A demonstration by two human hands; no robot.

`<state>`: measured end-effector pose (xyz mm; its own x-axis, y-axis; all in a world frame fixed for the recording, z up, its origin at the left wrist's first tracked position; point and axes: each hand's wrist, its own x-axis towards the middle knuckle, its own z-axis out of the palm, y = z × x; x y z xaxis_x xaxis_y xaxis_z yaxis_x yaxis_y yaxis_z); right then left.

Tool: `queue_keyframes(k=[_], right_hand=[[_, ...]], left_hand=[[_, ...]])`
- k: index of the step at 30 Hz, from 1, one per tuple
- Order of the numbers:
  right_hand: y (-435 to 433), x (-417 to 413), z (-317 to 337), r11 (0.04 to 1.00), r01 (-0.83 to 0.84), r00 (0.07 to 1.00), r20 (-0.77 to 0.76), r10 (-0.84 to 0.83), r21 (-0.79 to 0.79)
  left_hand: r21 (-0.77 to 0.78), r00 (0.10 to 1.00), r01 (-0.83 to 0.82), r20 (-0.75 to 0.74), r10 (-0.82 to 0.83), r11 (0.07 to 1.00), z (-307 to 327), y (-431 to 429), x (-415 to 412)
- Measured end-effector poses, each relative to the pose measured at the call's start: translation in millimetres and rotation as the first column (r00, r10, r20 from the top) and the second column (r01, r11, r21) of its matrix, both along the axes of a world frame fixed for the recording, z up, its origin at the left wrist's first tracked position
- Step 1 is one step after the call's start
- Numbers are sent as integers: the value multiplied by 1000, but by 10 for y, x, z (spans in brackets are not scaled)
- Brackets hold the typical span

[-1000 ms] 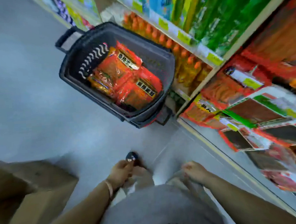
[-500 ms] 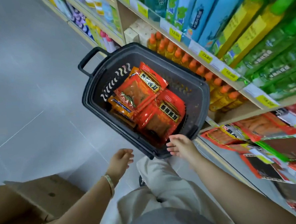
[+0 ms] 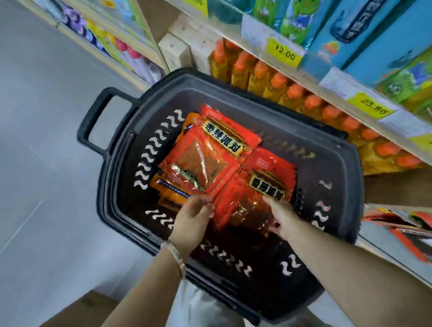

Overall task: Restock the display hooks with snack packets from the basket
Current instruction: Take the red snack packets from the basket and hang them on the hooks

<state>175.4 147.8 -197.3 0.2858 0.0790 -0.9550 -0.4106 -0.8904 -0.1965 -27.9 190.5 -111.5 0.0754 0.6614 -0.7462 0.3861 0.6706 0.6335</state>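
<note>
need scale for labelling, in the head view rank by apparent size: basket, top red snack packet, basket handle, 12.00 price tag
1. basket
2. top red snack packet
3. basket handle
4. 12.00 price tag (depth unclear, so handle versus tag is unsure)

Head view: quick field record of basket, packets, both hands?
basket: dark grey, beside the shelf
upper red packet: overlaps the lower red packet
orange packet: beneath the red ones
left hand: fingers curled on the upper red packet's near corner
right hand: pinches the lower red packet's near edge
orange-capped bottles: on the shelf behind the basket
hanging packets: lower right, partly in view
</note>
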Motion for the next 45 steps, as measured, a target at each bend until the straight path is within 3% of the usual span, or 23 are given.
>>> queue_keyframes(k=[4,8,11,15,18,22,26,30,34,38,45], right_hand=[[-88,-88,-355,988,135,991,26,-133,-73],[-105,-219,-590,958,285,958,22,-285,-14],[-127,-310,-739,944,328,932,174,-317,-33],[-176,-360,-662,952,281,871,448,-202,-117],[-281,-423,-377,962,241,806,526,-271,126],[-325,-537,136,937,4,790,573,-217,349],[-248,-579,547,868,-68,848,487,-210,493],[-36,-787,691,861,-140,929,366,-57,490],[279,-921,573,879,-153,960,279,23,452],[527,-836,273,884,53,952,245,-186,465],[1113,-603,-157,914,135,928,274,-251,382]], left_hand=[[-84,993,110,-30,-112,990,-320,229,-51],[-69,975,188,-104,-194,980,-482,286,-147],[-123,966,246,-46,-253,962,-501,301,-194],[-140,962,266,-24,-272,954,-450,305,-217],[-138,936,338,-57,-348,931,-384,302,-217],[-123,920,383,-35,-390,915,-227,377,-179],[-80,932,361,63,-356,929,-41,534,-116],[-122,964,266,61,-261,956,47,730,-131],[71,946,276,-196,-258,958,-6,1031,-388],[183,910,286,-360,-206,941,-71,1300,-787],[154,951,181,-278,-133,971,-244,1387,-818]])
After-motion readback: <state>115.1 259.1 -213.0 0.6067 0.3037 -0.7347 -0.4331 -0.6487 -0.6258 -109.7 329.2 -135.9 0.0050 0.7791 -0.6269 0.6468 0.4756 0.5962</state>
